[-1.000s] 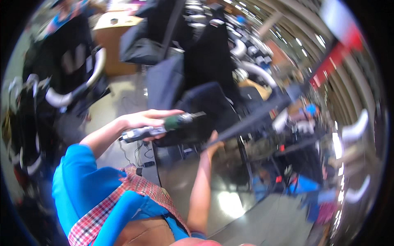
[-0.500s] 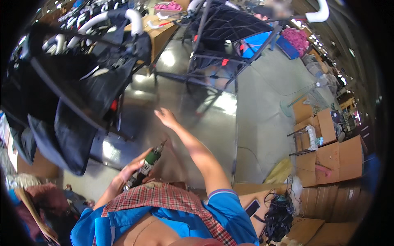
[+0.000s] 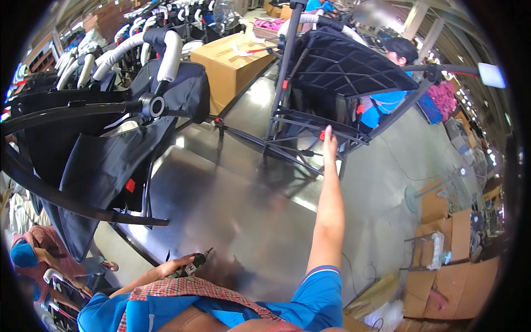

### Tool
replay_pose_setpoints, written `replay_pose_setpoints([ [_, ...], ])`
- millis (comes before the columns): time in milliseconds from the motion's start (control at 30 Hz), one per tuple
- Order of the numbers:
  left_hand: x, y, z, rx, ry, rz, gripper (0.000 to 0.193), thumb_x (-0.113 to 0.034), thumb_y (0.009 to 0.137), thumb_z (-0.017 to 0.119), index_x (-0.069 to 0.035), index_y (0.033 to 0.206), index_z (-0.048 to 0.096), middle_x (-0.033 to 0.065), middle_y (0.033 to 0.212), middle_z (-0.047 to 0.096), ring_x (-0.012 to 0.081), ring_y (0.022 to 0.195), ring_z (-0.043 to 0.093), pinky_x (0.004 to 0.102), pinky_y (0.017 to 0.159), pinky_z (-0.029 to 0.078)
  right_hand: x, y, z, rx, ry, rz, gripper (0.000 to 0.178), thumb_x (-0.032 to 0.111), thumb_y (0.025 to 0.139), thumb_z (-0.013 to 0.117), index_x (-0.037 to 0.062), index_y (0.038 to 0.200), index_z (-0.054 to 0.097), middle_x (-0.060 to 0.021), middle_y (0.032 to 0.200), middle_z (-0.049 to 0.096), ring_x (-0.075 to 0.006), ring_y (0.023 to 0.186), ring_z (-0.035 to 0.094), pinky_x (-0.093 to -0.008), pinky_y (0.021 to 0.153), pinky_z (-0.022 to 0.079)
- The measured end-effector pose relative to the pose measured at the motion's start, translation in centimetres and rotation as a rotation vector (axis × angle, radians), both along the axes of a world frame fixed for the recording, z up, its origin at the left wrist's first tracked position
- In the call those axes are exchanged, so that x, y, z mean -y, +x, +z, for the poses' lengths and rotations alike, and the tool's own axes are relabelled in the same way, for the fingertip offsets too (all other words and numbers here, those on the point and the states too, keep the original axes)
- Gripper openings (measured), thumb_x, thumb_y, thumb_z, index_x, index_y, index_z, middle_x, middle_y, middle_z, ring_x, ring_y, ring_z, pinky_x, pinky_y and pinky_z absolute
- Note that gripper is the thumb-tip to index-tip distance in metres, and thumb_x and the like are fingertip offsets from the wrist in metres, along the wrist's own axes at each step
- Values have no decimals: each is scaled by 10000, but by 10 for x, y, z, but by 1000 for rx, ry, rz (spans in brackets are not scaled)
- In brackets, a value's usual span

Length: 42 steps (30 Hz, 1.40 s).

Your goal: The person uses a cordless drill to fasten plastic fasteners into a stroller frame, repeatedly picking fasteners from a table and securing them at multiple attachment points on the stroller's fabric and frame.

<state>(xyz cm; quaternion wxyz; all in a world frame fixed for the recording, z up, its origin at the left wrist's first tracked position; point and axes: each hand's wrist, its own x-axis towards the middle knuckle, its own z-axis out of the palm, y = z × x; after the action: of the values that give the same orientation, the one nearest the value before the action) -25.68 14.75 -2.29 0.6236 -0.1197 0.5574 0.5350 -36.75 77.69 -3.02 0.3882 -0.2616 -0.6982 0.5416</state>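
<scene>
My left hand [image 3: 176, 265] is closed around a dark power screwdriver [image 3: 191, 268], held low in front of my checked apron, its bit pointing up to the right. My right arm is stretched far forward. At its end my right hand [image 3: 330, 145] is on the black stroller frame [image 3: 310, 123], with its fingers together beside a red part [image 3: 322, 135]; the frame partly merges with the fingers. This stroller has a dark fabric panel and stands on a shiny metal table [image 3: 249, 221]. Left of it is another black stroller [image 3: 110, 171] with a pale-wrapped handle.
A cardboard box [image 3: 232, 63] stands between the strollers, at the back. A person in a dark cap [image 3: 401, 51] is behind the frame. Another person [image 3: 50, 254] works at lower left. Open cartons [image 3: 459, 288] and a cable [image 3: 354, 271] lie on the right. Several strollers crowd the far left.
My right hand has moved forward and right, from over the table to the stroller frame. The screwdriver in my left hand has dropped lower. The view has shifted, and a capped person now shows behind the frame.
</scene>
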Motion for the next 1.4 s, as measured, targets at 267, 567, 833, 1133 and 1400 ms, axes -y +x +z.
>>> replay_pose_setpoints([
  [267, 19, 2, -33, -58, -14, 26, 517, -302, 950, 527, -73, 1405, 437, 52, 1331, 534, 183, 1141, 537, 299, 994, 403, 130, 34, 19, -60, -9, -137, 532, 483, 912, 597, -16, 750, 686, -71, 659, 653, -138, 627, 579, -311, 616, 461],
  [567, 50, 4, -5, 197, 76, -170, 505, -343, 953, 532, -81, 1380, 466, 72, 1188, 610, 210, 1014, 590, 322, 914, 466, 393, 205, 1, -49, 185, -308, 262, 258, 842, 704, 4, 827, 640, -133, 735, 651, -299, 712, 612, -398, 696, 467],
  [833, 76, 31, 2, -75, 385, -763, 638, -253, 950, 538, -30, 1479, 258, 93, 1436, 395, 193, 1263, 412, 300, 1047, 341, 551, 292, 7, 29, 198, -395, 422, 388, 729, 781, 2, 734, 610, -144, 758, 639, -349, 753, 571, -415, 697, 443],
  [1133, 100, 72, 29, 5, 203, -611, 629, -221, 905, 553, -110, 1471, 303, 54, 1035, 575, 134, 756, 579, 260, 646, 477, 593, 370, 134, 491, 422, -131, 374, 381, 831, 686, 18, 920, 675, -130, 885, 675, -339, 813, 653, -409, 691, 521],
  [1400, 103, 110, 21, 66, 251, -827, 670, -339, 913, 580, -84, 1464, 298, 55, 993, 593, 147, 775, 589, 271, 656, 491, 434, 337, 225, -202, 875, -273, 170, 188, 790, 678, 32, 857, 695, -114, 799, 698, -267, 712, 679, -342, 654, 526],
])
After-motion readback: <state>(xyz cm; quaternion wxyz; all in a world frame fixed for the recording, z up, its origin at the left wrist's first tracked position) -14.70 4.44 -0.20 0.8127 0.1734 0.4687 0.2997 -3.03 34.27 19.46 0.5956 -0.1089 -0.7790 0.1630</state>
